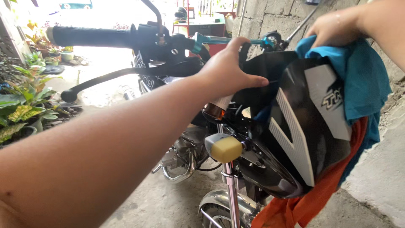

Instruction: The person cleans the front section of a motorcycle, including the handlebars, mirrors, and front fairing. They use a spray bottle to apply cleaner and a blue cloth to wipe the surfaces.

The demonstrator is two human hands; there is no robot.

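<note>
So the blue cloth [363, 80] is draped over the top right edge of the motorcycle's black front cowl [303, 139], bunched up under the right hand [335, 29], which has its fingers curled down and gripping a wad of it. An orange cloth [320, 194] hangs below it, trailing off the cowl's lower right edge. Both look like soft, light rags: floppy, easy to scrunch, and I'd guess they slide around on that glossy plastic, so a full fistful is the way to hold one rather than a corner pinch. The cowl itself looks like thin, stiff plastic, probably scratches easily and flexes if you lean on it, so steadying it by the upper rim makes sense.

That's about where the left hand [228, 71] is, fingers together and laid flat against the cowl's upper left edge, thumb sticking out along the panel, not clamped on anything.

Above it there's the black handlebar grip [90, 36] and the brake lever [114, 78] running out to the left, a yellowish turn signal [223, 147] under the cowl, and a chrome fork tube [231, 190] going down to the fender.

Hard to tell stuff: the right fingertips are buried in the cloth, the cowl's far side is covered, and the front wheel is cut off at the bottom. Background's blown out too.
</note>
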